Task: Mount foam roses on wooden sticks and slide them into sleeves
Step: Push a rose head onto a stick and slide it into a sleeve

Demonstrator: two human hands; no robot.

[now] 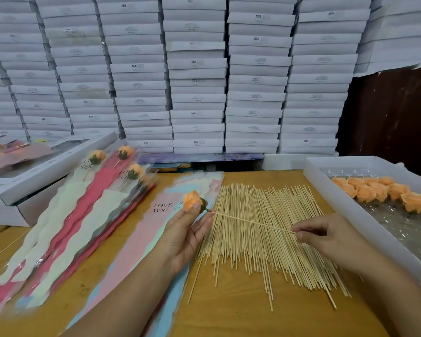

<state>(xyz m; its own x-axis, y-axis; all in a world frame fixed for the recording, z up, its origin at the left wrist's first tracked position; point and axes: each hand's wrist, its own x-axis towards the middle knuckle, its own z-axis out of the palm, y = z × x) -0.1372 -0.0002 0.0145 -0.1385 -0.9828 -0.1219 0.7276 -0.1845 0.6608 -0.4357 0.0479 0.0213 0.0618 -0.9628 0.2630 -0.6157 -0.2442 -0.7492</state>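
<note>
Foam rose [192, 201] pinched in left hand [188, 235] above the table's middle, stick [252, 222] pinched at its far end by right hand [326, 235], long axis running left–right, tip meeting rose base.

Sticks [265, 229] between sleeves [141, 239] left, tray [326, 190] right

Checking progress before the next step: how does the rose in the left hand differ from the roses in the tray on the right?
The held rose is gripped by the left hand, green base toward a stick pinched by the right hand. The tray roses lie loose in a row in the white tray, no sticks showing. Both are peach foam.
</note>
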